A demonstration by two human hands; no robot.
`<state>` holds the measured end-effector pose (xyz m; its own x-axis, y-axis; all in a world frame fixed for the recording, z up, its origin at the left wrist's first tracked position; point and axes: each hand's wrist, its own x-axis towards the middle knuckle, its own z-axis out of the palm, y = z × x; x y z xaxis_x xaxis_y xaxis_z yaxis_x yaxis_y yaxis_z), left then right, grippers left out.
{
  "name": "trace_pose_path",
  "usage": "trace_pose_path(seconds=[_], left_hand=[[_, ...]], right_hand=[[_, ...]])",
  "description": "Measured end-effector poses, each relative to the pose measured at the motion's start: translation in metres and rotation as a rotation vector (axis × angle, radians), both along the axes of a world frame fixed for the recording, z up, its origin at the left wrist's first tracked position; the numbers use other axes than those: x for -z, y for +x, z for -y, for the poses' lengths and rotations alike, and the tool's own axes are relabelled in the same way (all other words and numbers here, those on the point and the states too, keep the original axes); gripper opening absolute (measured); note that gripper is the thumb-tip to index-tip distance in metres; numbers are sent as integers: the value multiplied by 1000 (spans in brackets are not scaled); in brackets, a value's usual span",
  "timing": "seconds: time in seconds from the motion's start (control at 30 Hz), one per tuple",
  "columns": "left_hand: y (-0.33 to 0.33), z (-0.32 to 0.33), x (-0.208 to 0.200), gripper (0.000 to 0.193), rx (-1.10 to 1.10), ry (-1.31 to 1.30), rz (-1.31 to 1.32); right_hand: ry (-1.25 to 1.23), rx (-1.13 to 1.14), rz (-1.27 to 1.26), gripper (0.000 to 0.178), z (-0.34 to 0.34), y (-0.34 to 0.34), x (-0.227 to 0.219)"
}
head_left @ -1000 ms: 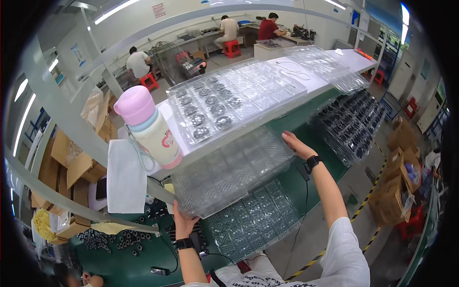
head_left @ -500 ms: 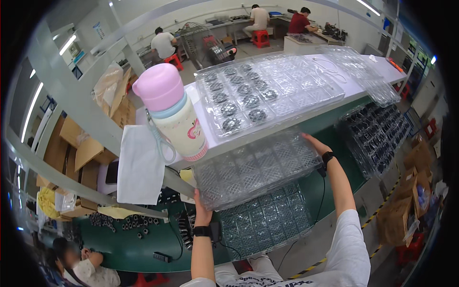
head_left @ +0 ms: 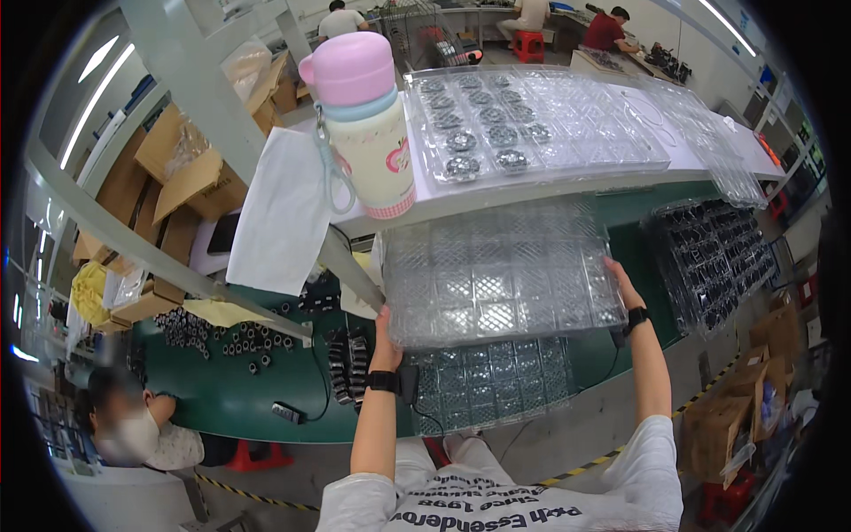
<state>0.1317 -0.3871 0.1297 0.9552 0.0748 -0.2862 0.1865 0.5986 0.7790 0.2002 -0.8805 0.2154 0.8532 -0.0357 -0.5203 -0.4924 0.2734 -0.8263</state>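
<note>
A clear plastic compartment tray (head_left: 510, 275), possibly several nested together, is held up between my two hands over the green table. My left hand (head_left: 383, 344) grips its near left corner. At the right edge, my right hand (head_left: 623, 288) has its fingers bent around the side. No parts show in its compartments. Beneath it, another clear compartment tray (head_left: 496, 386) lies on the table, partly hidden by the raised one. On the white shelf in front sits a clear tray (head_left: 567, 120) with black round parts in its left compartments.
A pink-lidded bottle (head_left: 363, 133) and white paper (head_left: 279, 213) are by the metal post. Black parts (head_left: 253, 341) lie on the green table (head_left: 213, 399). At right stand filled trays (head_left: 709, 257). A seated person (head_left: 142, 417) is at lower left; cardboard boxes (head_left: 727, 421) stand right.
The view has shifted, so the shelf and table sit higher in it. The held tray has levelled out from its slant and shows more of its face; both hands keep their hold.
</note>
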Motion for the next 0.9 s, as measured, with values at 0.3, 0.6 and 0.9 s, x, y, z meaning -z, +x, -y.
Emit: trace_pose_path(seconds=[0.3, 0.6, 0.9], left_hand=[[-155, 29, 0, 115, 204, 120, 148], [-244, 32, 23, 123, 264, 239, 9], [-241, -12, 96, 96, 348, 391, -209]], right_hand=[[92, 157, 215, 65, 50, -238, 63], [77, 174, 55, 67, 63, -324, 108], [-150, -215, 72, 65, 41, -218, 116]])
